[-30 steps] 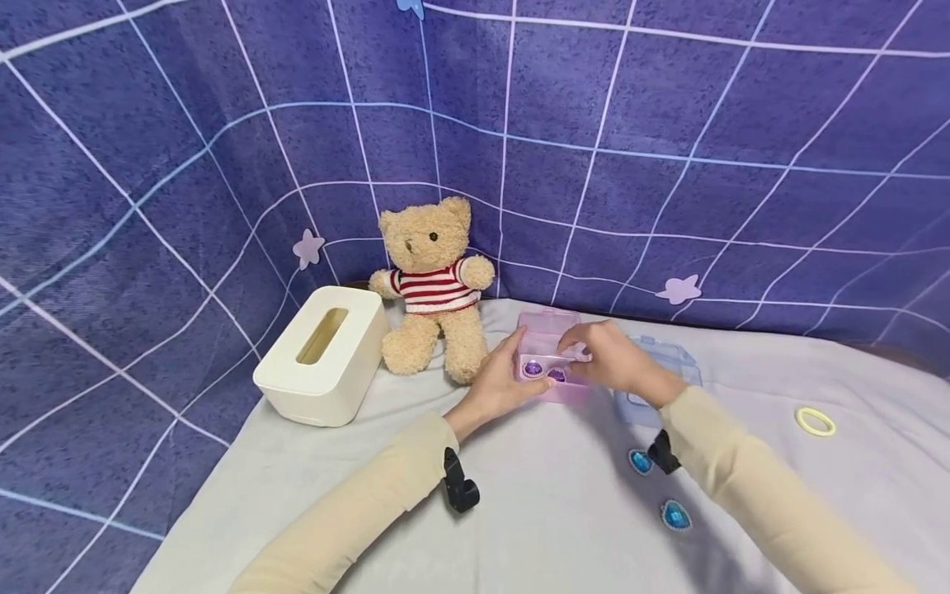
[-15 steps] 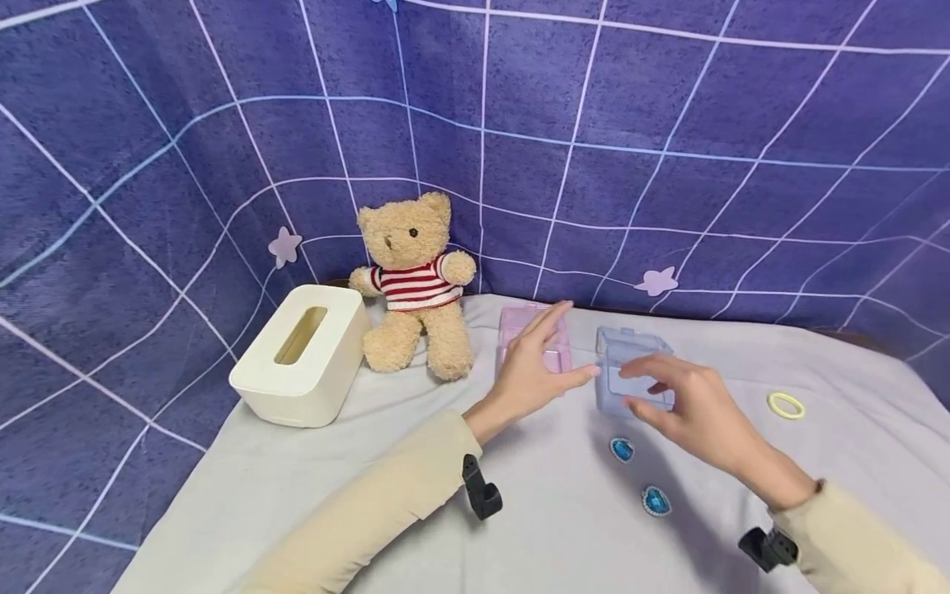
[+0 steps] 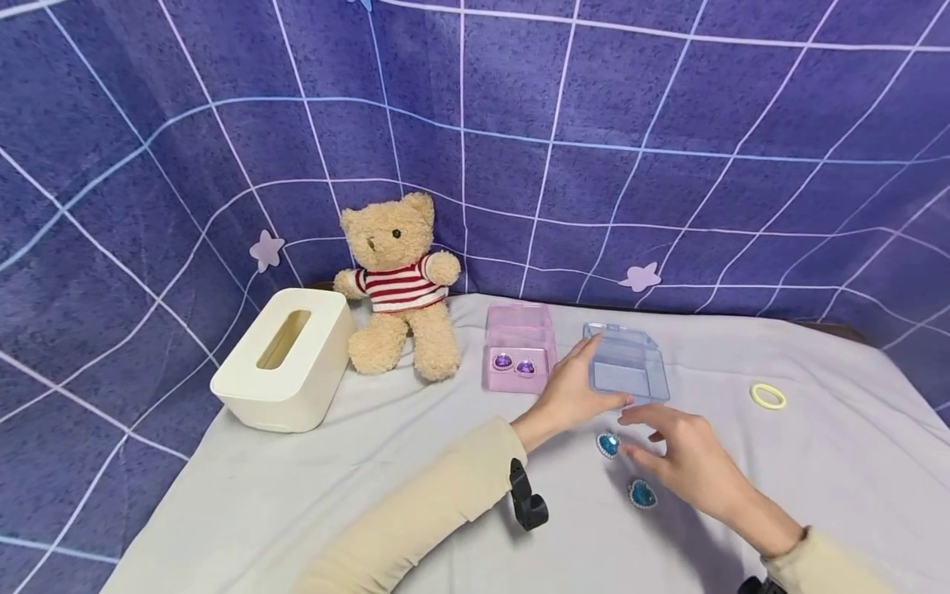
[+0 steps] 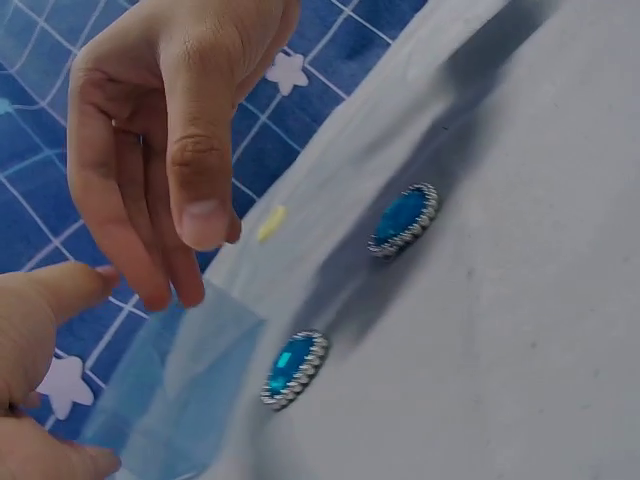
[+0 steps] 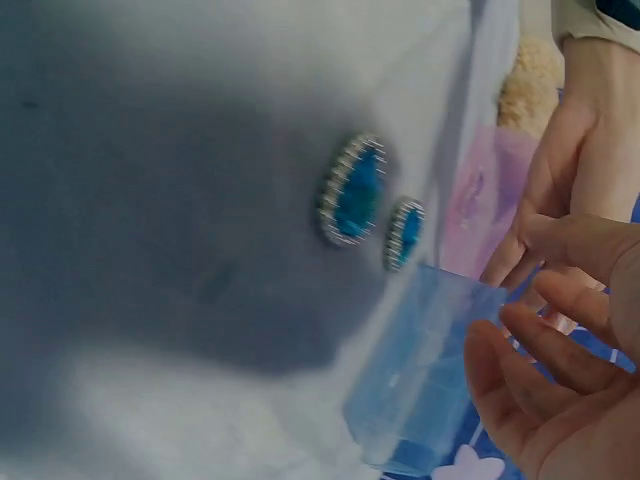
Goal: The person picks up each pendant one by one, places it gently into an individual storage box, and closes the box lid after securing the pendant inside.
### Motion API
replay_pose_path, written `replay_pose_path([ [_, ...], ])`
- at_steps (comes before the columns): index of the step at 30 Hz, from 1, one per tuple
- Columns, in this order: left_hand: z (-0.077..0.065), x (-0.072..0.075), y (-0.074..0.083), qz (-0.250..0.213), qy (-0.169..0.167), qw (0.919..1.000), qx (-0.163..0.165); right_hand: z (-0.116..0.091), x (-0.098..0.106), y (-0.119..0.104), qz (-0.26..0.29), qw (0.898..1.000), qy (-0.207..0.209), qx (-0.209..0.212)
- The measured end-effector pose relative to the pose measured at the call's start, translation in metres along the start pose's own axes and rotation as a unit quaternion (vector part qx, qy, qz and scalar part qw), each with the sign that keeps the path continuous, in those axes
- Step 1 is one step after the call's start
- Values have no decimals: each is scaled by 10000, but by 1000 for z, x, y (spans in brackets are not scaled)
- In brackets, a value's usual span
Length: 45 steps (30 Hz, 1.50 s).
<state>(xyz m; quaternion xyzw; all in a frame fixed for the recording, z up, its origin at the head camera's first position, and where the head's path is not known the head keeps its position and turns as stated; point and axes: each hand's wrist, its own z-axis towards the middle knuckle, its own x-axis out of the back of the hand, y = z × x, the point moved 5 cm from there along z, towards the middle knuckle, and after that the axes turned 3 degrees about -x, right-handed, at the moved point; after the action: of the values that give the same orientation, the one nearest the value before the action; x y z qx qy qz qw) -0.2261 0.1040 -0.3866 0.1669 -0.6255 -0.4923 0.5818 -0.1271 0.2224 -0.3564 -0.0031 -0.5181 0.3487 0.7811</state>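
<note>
My left hand [image 3: 575, 398] reaches along the left side of an open clear blue box [image 3: 623, 381], fingers and thumb spread; whether it touches the box is hard to tell. Over the sheet in front of that box hangs my right hand [image 3: 690, 458], fingers loosely bent, nothing held. Just by its fingertips lies a blue gem [image 3: 608, 445] with a beaded silver rim. A second, heart-shaped blue gem [image 3: 641, 493] is nearer to me; the left wrist view shows both lying apart. To the left, an open pink box [image 3: 512, 386] contains two purple gems [image 3: 503, 361].
A teddy bear [image 3: 401, 280] in a striped shirt sits at the back, beside a white tissue box [image 3: 285, 363]. Far right lies a yellow ring [image 3: 768, 396]. A blue grid-patterned curtain [image 3: 519, 165] hangs behind the white sheet.
Both hands have left the pink box, uncovering its two purple gems. The left hand has moved right to the blue box, while the right hand has drawn back over the blue gems.
</note>
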Motion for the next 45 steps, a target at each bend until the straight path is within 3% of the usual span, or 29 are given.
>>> replay_pose_path([
  [12,3,-24,-15,-67,471,9979,435,-4,-34,7,-480,9973,-556,25],
  [20,5,-26,-20,-120,734,9971,162,-4,-38,10,-739,9953,-628,50],
  [28,3,-26,-20,-77,780,9968,126,-2,-40,11,-845,9940,-691,23],
  [36,1,-27,-22,31,763,9970,82,-7,-29,9,-549,9976,-315,275],
  [45,3,-28,-23,82,786,9969,61,-12,3,11,-227,9994,73,247],
])
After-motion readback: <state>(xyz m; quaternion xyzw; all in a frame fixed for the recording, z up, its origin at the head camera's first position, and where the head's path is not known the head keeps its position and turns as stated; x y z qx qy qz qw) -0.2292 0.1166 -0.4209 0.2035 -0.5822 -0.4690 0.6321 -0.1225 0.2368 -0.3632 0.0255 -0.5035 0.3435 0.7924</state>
